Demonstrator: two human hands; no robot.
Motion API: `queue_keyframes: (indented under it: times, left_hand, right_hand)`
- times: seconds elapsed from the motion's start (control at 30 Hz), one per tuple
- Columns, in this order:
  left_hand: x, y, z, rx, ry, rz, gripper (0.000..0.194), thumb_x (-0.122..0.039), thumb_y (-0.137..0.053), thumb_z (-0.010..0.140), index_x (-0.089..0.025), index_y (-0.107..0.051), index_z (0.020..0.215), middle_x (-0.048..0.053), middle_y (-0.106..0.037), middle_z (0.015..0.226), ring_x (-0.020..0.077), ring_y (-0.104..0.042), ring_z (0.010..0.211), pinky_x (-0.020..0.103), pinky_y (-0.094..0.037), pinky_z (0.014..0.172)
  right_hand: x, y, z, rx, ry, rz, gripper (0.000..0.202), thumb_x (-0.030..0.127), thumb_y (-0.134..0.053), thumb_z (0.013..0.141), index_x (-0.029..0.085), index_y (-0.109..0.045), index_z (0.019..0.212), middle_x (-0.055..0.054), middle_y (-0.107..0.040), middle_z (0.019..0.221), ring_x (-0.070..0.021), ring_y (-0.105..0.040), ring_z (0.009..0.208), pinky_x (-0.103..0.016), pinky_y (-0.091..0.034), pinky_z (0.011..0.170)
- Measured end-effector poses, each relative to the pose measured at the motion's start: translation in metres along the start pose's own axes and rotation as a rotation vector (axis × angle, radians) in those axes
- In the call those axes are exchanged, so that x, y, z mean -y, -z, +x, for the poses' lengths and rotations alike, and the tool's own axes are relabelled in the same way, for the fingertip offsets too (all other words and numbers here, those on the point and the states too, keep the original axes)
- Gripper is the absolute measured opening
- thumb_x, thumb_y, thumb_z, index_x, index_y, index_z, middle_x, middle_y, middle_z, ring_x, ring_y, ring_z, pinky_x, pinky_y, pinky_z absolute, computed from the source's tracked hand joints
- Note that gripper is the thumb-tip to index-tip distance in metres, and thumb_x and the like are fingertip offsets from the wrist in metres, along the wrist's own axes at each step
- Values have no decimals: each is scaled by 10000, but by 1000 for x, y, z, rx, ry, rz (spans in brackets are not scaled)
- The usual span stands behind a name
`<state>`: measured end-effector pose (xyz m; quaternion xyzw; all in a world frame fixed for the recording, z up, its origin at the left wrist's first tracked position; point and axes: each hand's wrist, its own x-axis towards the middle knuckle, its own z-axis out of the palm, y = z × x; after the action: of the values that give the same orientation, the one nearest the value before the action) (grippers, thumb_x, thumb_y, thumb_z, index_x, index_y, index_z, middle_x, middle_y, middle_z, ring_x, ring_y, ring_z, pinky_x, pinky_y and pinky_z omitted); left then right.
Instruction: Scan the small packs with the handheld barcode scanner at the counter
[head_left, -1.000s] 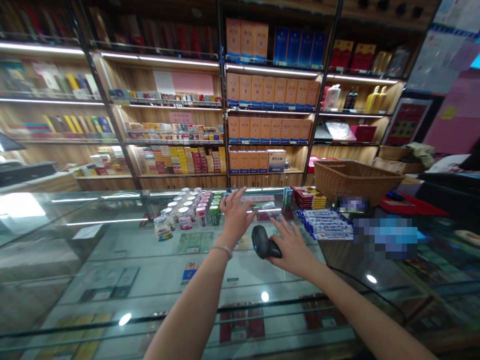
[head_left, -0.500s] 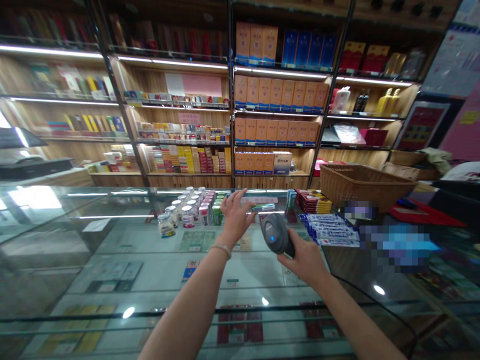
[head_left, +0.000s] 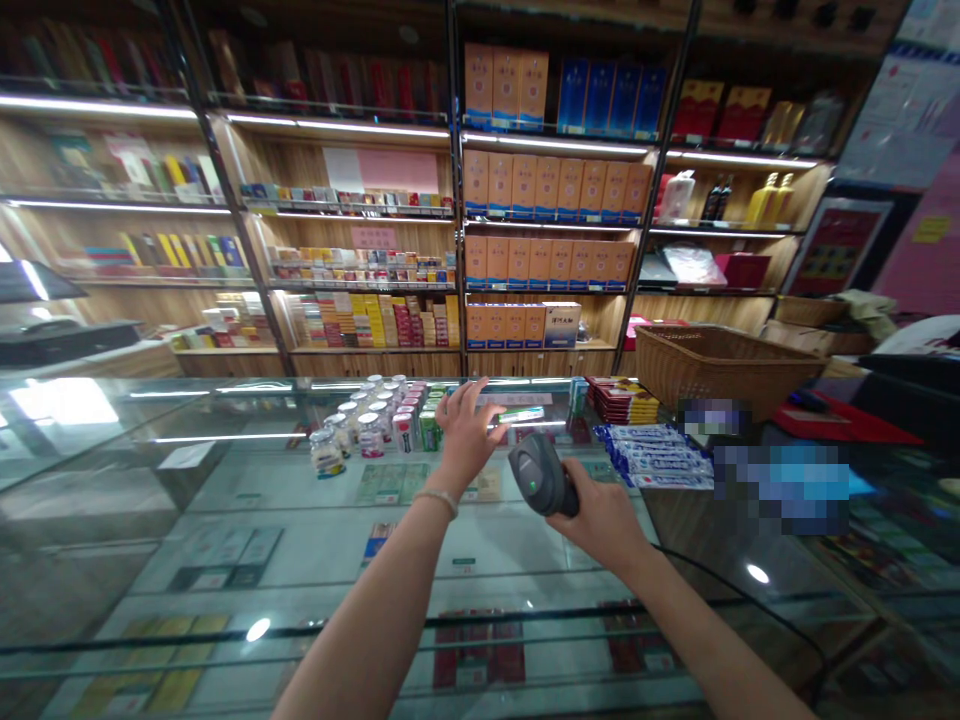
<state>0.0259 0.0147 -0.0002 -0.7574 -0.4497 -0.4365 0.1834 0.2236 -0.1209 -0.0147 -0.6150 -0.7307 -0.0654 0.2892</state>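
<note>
My right hand (head_left: 600,515) is wrapped round a dark grey handheld scanner (head_left: 538,475) with a small green light on it. Its head is turned toward the left. My left hand (head_left: 466,430) reaches over the glass counter, its fingers round a slim green and white pack (head_left: 520,414) that sticks out to the right. Just left of that hand stand rows of small jars with white lids (head_left: 371,435), pink cans (head_left: 405,430) and green cans (head_left: 430,432).
Blue and white wrapped sticks (head_left: 656,455), stacked red and yellow packs (head_left: 619,398) and a wicker basket (head_left: 724,365) are on the right. A black cable (head_left: 735,590) runs along the right side. Stocked shelves (head_left: 461,350) stand behind the glass counter (head_left: 300,590).
The scanner has tipped and shifted slightly left, and its light has gone from blue to green. The green and white pack shows more brightly beside my left hand.
</note>
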Motion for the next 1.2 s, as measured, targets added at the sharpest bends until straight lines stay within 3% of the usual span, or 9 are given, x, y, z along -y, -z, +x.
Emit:
queue_keyframes:
  times: [0.2,0.4,0.53,0.63,0.73,0.8,0.97,1.2]
  left_hand:
    - [-1,6,0,21,-14,10,216,-312,-816,795,-308,-733,994,49,-516,1540,334,-415,1420,592,-260,1180]
    - [-2,7,1,32,1,9,225,-300,-821,789,-312,-731,995,48,-520,1537,334,-420,1415,599,-265,1175]
    - [-2,7,2,36,7,8,225,-303,-828,781,-305,-732,985,46,-528,1529,335,-420,1414,594,-266,1179]
    - [-2,8,1,37,16,5,233,-297,-832,777,-306,-732,987,47,-535,1521,337,-423,1409,593,-277,1173]
    - [-2,8,1,32,10,1,225,-307,-823,785,-307,-733,991,48,-525,1528,343,-418,1410,597,-271,1174]
    - [-1,7,1,30,8,-2,211,-314,-813,794,-305,-734,989,49,-515,1535,343,-414,1412,593,-259,1186]
    - [0,6,1,25,9,-4,203,-312,-793,809,-303,-730,1001,61,-526,1517,335,-407,1419,584,-246,1197]
    - [1,4,1,21,0,-7,200,-307,-788,810,-299,-729,1002,64,-520,1523,333,-402,1427,590,-249,1191]
  right_hand:
    - [-4,-3,-1,-23,26,33,582,309,-717,747,234,-566,1304,-37,-800,876,-280,-765,750,-298,-461,617]
    - [-4,-3,1,-12,37,26,344,309,-690,781,227,-655,1113,-52,-799,896,-284,-767,797,-301,-456,623]
    - [-6,-4,2,-34,45,26,295,331,-679,802,220,-662,1075,-49,-788,870,-271,-754,771,-309,-468,625]
    - [-9,-8,3,-88,104,21,258,302,-675,779,208,-663,1019,-77,-781,923,-281,-744,889,-379,-528,807]
    - [-11,-11,4,-138,193,0,282,273,-673,756,201,-661,1028,-138,-719,1261,-331,-628,1249,-556,-386,1129]
    - [-11,-12,5,-139,206,-28,274,284,-680,757,203,-668,1019,-145,-603,1451,-360,-476,1418,-643,-234,1209]
    - [-7,-10,4,-88,192,-99,256,352,-733,752,203,-703,958,-158,-446,1589,-412,-268,1527,-739,-83,1203]
    - [-3,-7,1,-21,189,-114,306,405,-737,764,208,-719,997,-145,-406,1618,-418,-224,1541,-745,-21,1201]
